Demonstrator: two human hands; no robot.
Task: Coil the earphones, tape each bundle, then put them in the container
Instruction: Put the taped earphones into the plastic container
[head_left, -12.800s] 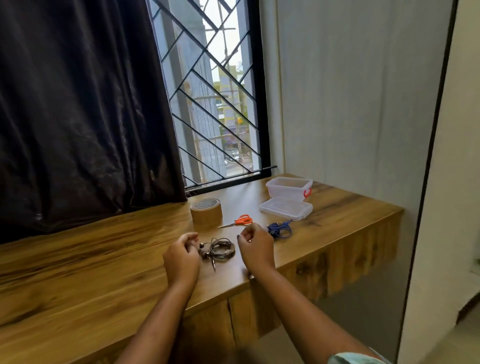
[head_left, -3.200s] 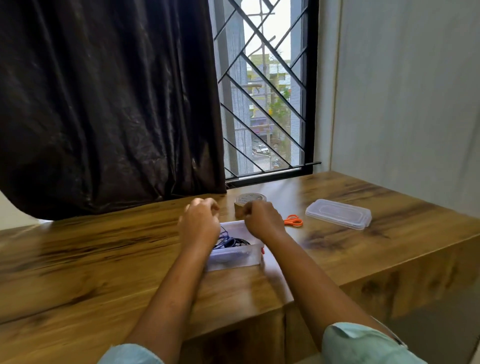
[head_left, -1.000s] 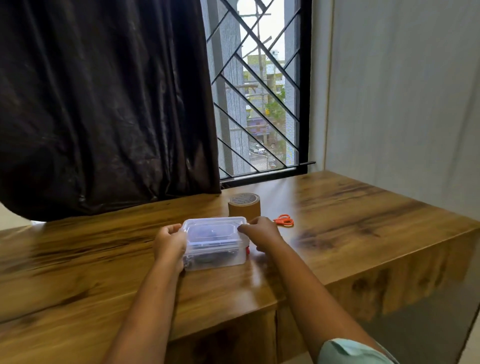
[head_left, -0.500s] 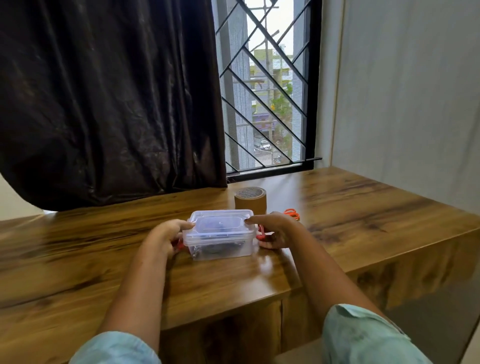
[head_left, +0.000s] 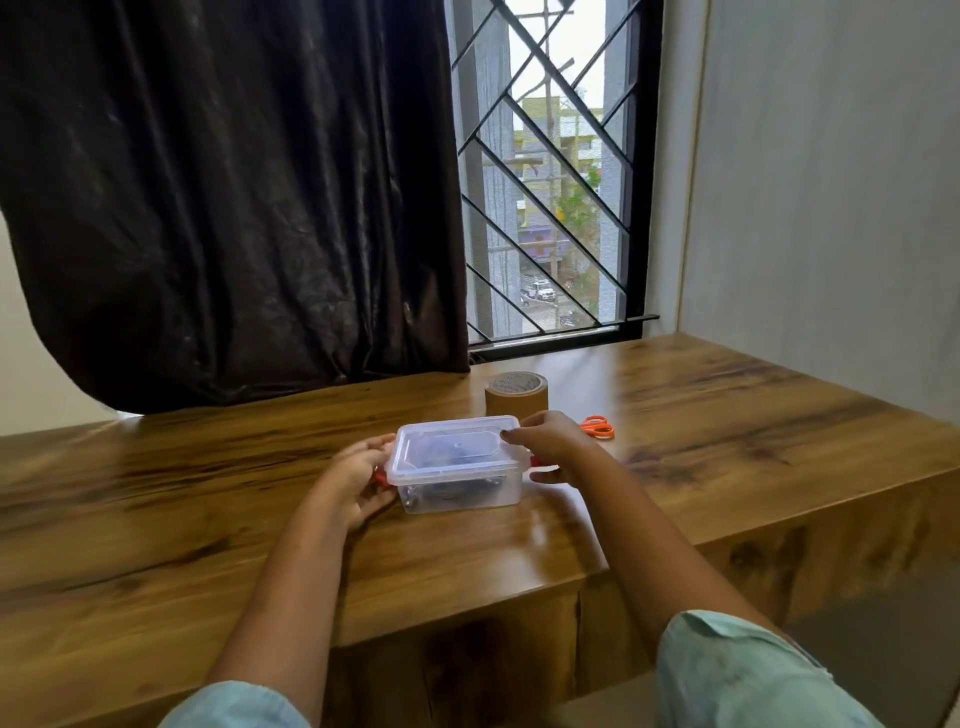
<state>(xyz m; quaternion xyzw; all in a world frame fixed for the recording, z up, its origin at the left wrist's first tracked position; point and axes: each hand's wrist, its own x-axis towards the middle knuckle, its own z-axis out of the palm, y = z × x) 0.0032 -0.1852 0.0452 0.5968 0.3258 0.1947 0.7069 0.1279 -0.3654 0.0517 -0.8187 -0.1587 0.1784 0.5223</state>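
The clear plastic container (head_left: 462, 496) stands on the wooden counter (head_left: 208, 519), not far from its front edge, and the lid (head_left: 452, 448) lies flat on top of it. Through the cloudy wall one sees the dark coiled earphones (head_left: 452, 488) inside; how many bundles there are, I cannot tell.

The left hand (head_left: 358, 480) takes the left end of the box. Its grip is closed round that end, thumb above and fingers below, at the red latch (head_left: 380, 475). The right hand (head_left: 556, 447) takes the right end, with the fingertips on the far right corner of the lid and the thumb lower, beside the second red latch (head_left: 535, 461); this grip is closed on the box too. Whether the latches are already snapped, the view does not show. A roll of brown tape (head_left: 517, 400) stands behind the container, and the orange scissors (head_left: 597, 427) lie just behind the right hand.

The task seems almost finished; probably only the closing of the box remains.

The box with such contents should be very light. Its walls look thin, so they may bend under a hard squeeze, and the smooth plastic may slide on the polished wood. It is best held at the two short ends, as it is now. Pressure on the lid should go near the rim and corners, because the middle would only flex. The earphones are soft and a little springy, so a loop could rise and be caught under the rim.
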